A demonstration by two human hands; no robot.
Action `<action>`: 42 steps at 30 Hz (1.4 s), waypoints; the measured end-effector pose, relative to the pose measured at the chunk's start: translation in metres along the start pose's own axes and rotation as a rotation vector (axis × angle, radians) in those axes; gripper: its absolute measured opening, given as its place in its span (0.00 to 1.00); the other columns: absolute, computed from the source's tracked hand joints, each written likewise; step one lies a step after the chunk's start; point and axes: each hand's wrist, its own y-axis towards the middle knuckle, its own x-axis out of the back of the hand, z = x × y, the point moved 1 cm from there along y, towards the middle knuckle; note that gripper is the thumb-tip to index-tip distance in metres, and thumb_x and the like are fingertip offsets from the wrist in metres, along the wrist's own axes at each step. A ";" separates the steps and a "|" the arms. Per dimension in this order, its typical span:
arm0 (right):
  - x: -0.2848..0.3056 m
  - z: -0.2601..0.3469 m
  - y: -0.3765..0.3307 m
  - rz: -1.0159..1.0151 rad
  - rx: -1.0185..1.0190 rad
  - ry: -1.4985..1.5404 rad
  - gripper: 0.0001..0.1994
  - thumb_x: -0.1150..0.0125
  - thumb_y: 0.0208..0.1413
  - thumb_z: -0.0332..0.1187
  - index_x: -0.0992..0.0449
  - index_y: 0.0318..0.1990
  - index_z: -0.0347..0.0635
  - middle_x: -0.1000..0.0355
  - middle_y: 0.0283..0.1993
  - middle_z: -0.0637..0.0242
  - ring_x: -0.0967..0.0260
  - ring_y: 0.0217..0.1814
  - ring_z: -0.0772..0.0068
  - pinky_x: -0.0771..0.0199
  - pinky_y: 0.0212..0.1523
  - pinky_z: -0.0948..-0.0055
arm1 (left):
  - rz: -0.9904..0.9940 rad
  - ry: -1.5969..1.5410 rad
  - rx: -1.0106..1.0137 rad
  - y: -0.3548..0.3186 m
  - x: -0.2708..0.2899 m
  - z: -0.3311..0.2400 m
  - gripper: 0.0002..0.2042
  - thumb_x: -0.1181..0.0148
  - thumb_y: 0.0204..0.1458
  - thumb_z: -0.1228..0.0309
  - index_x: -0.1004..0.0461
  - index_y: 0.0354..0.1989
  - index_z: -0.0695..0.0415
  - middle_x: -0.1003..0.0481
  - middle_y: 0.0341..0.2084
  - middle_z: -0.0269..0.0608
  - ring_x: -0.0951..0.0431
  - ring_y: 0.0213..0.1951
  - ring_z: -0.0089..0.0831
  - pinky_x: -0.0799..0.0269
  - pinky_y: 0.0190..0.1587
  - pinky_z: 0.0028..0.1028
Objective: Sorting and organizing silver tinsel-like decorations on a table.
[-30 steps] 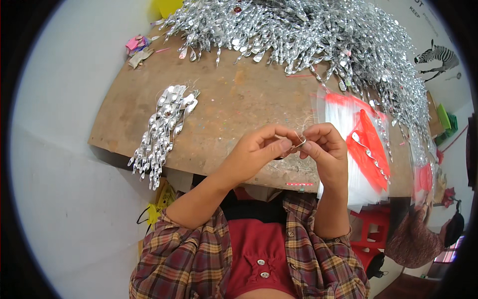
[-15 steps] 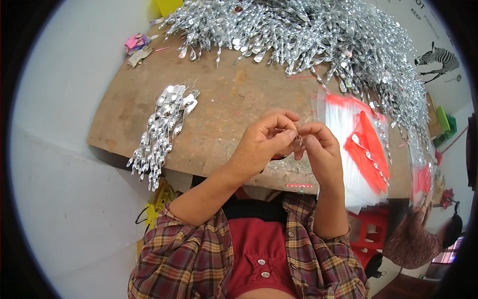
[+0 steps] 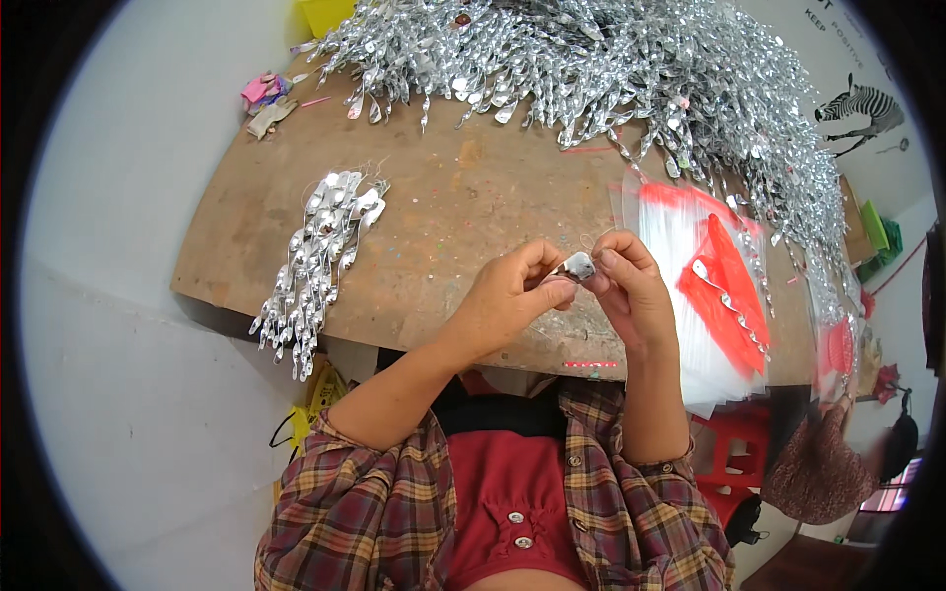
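Note:
My left hand pinches a shiny silver twisted ornament between thumb and fingers, above the table near its front edge. Close against the ornament's holed end is my right hand, its thumb and forefinger pinched on a thin thread that loops up pale beside the fingertips. Most of the ornament is hidden behind my left fingers. To the left lies a bundle of silver twisted ornaments with loose threads at its top, its lower tips hanging past the table edge.
A large heap of silver twisted ornaments covers the table's far side and right. Clear plastic bags with red parts lie right of my hands, one twisted strip on top. A cloth bundle lies far left. A red stool stands below.
The silver ornament's end now shows between my fingertips, where mostly thread was visible before. My left hand has shifted slightly down and its fingers have turned; both hands remain close together.

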 end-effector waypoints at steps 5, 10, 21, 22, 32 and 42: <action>0.014 0.002 -0.003 -0.034 -0.061 0.136 0.02 0.46 0.55 0.29 0.30 0.34 0.41 0.37 0.19 0.75 0.52 0.15 0.90 0.46 0.26 0.84 | -0.155 0.662 -0.043 -0.010 0.001 -0.010 0.08 0.47 0.52 0.74 0.32 0.37 0.65 0.24 0.29 0.38 0.24 0.34 0.21 0.30 0.38 0.22; 0.037 0.003 -0.003 0.071 -0.018 0.145 0.03 0.49 0.57 0.31 0.30 0.36 0.44 0.39 0.19 0.77 0.58 0.12 0.90 0.49 0.26 0.84 | -0.141 0.450 0.017 -0.016 0.011 -0.002 0.07 0.48 0.53 0.75 0.32 0.39 0.64 0.25 0.30 0.39 0.24 0.35 0.23 0.29 0.38 0.23; 0.043 -0.013 0.004 0.053 -0.042 0.201 0.03 0.48 0.58 0.34 0.31 0.38 0.48 0.40 0.21 0.79 0.56 0.14 0.90 0.48 0.27 0.82 | 0.040 0.039 0.067 -0.015 0.018 -0.009 0.11 0.47 0.54 0.72 0.31 0.44 0.63 0.25 0.34 0.39 0.26 0.33 0.21 0.30 0.40 0.22; 0.040 -0.014 0.005 0.071 -0.044 0.190 0.03 0.48 0.58 0.34 0.31 0.38 0.49 0.40 0.21 0.79 0.55 0.14 0.90 0.47 0.27 0.82 | 0.046 0.020 0.080 -0.016 0.018 -0.013 0.11 0.47 0.54 0.71 0.31 0.43 0.62 0.25 0.34 0.39 0.27 0.33 0.21 0.31 0.40 0.22; 0.034 -0.018 0.013 0.088 -0.075 0.273 0.06 0.48 0.59 0.36 0.31 0.39 0.47 0.35 0.31 0.75 0.44 0.23 0.87 0.42 0.32 0.81 | 0.013 0.087 0.073 -0.009 0.023 -0.020 0.11 0.47 0.54 0.67 0.29 0.42 0.58 0.25 0.35 0.35 0.30 0.32 0.16 0.36 0.36 0.18; 0.054 -0.021 0.017 0.099 -0.093 0.438 0.05 0.50 0.60 0.35 0.31 0.40 0.47 0.29 0.35 0.72 0.33 0.31 0.85 0.35 0.38 0.79 | -0.045 0.173 0.135 -0.013 0.040 -0.017 0.11 0.47 0.53 0.67 0.29 0.42 0.60 0.25 0.33 0.34 0.30 0.31 0.15 0.36 0.33 0.17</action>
